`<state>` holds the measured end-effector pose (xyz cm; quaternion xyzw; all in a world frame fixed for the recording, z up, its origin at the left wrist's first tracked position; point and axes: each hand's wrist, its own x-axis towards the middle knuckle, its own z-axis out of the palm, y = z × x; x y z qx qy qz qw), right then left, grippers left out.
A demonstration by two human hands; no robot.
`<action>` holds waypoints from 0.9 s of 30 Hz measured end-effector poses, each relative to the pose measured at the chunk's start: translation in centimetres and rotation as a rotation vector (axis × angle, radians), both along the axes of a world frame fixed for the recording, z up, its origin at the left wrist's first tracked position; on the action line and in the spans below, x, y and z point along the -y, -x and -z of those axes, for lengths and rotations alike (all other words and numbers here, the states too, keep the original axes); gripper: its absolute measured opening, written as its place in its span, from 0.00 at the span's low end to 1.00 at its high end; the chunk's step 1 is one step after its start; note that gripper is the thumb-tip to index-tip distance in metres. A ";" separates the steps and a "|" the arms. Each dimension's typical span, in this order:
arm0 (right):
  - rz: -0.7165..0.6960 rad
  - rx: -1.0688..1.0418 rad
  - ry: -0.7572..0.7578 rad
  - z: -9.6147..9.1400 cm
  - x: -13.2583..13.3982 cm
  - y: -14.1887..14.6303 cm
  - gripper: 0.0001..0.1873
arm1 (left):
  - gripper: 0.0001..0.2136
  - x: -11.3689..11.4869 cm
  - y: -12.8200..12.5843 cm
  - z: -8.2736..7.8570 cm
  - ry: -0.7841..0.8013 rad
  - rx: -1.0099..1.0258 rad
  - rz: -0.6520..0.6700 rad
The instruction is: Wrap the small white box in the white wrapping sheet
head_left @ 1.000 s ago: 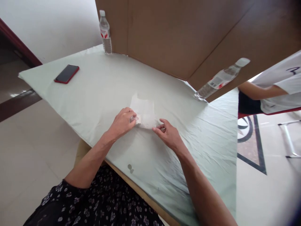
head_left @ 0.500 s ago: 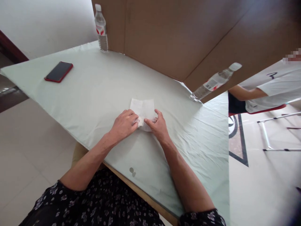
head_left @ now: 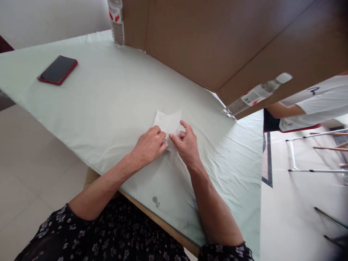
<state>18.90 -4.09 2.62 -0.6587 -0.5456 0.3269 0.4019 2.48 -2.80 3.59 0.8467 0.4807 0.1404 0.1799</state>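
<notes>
A thin white sheet, which looks like a paper tissue [head_left: 169, 121], lies on the pale green tablecloth in front of me. Its far part is flat, while its near edge looks bunched between my fingers. My left hand [head_left: 150, 144] pinches the left side of that near edge, knuckles up and fingers curled. From the right, my right hand [head_left: 187, 142] grips the same edge between the thumb and curled fingers, with the index finger raised. Both thumbs are close together. Whether anything is wrapped inside the bunched part is hidden.
A cardboard panel [head_left: 185, 40] stands across the back, with one upright water bottle [head_left: 116, 25] and another bottle [head_left: 252, 96] at its ends. A phone in a red case [head_left: 58, 70] lies left on the tablecloth [head_left: 108, 83]. Beyond sits a person in a white sleeve [head_left: 323, 103].
The near part of the tissue is bunched up more, and both hands have drawn slightly closer together. My left hand has curled tighter. The whole view has shifted a little.
</notes>
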 end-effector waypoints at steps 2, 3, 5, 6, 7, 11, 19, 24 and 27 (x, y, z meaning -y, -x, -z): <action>-0.006 -0.046 0.006 -0.1 -0.1 0.4 0.38 | 0.08 -0.1 0.0 0.1 0.005 0.003 0.005; -0.009 -0.065 0.011 -0.1 -0.1 0.5 0.38 | 0.08 -0.2 -0.1 0.2 0.007 0.008 0.008; -0.012 -0.095 0.026 -0.1 -0.3 0.8 0.38 | 0.08 -0.3 -0.1 0.3 0.016 0.027 0.012; -0.015 -0.106 0.037 -0.1 -0.3 0.9 0.38 | 0.08 -0.3 -0.1 0.4 0.024 0.042 0.013; -0.022 -0.111 0.050 -0.1 -0.4 1.0 0.39 | 0.08 -0.3 -0.1 0.5 0.035 0.059 0.012; -0.120 -0.022 0.085 -0.5 -0.3 1.2 0.39 | 0.10 -0.3 0.1 1.1 0.090 0.189 -0.048; -0.364 0.370 -0.010 -1.6 1.5 0.9 0.38 | 0.26 -0.1 0.3 1.5 0.242 0.529 -0.189; -0.417 0.502 -0.078 -1.6 1.5 0.7 0.39 | 0.11 0.1 -0.4 1.7 0.147 0.489 -0.206; -0.416 0.457 -0.032 -2.1 1.0 0.5 0.38 | 0.06 0.0 -0.6 1.8 0.132 0.414 -0.170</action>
